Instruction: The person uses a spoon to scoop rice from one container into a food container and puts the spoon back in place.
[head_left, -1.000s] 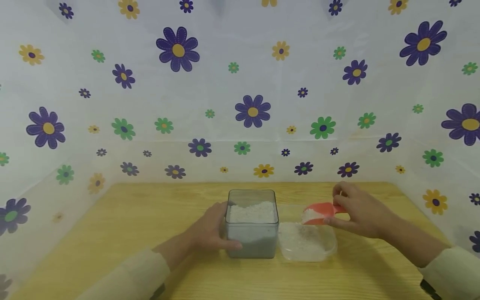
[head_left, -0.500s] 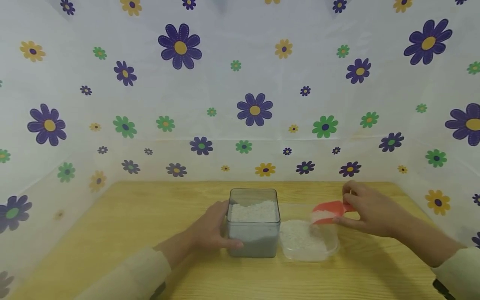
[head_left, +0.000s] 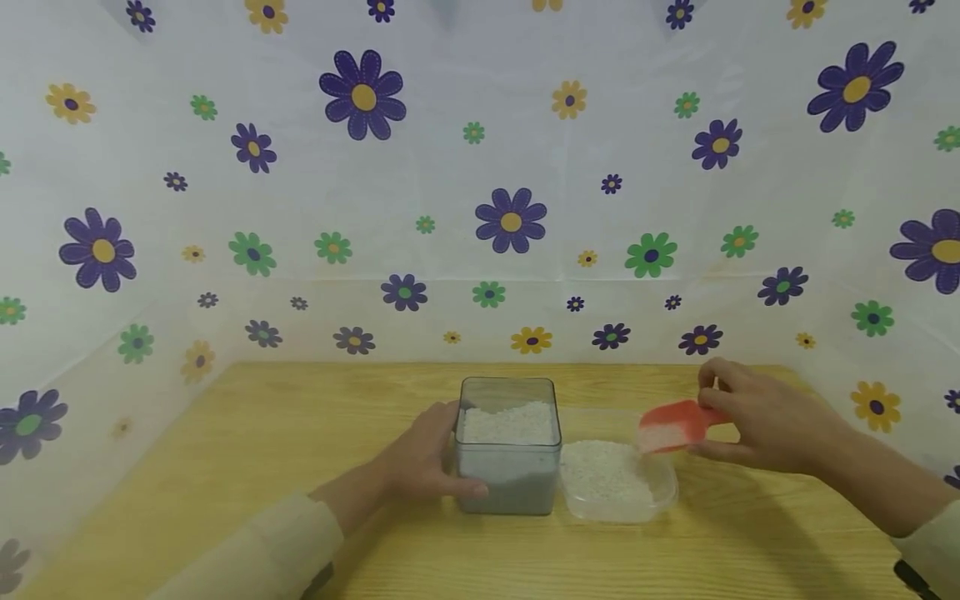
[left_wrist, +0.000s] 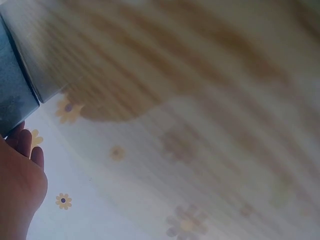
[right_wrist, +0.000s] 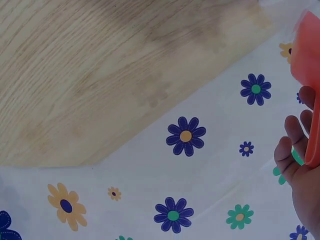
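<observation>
My left hand (head_left: 416, 458) holds the left side of a square, see-through grey container (head_left: 506, 483), thumb across its front. White rice-like grains (head_left: 510, 423) fill much of it. Directly to its right stands a low clear plastic tub (head_left: 663, 498) with a heap of the same grains (head_left: 603, 468). Over the tub's right back part, my right hand (head_left: 772, 425) grips a red scoop (head_left: 686, 417) by its handle. The scoop is tilted, its mouth facing left, with some grains inside. In the right wrist view, fingers curl about the scoop (right_wrist: 305, 52).
Both containers stand on a light wooden table (head_left: 300, 425). A white sheet with printed flowers (head_left: 450, 183) rises behind the table and along both sides.
My right hand has moved the scoop rightward over the tub. The scoop holds fewer grains, and the heap in the tub looks fuller. My left hand stays on the grey container.
</observation>
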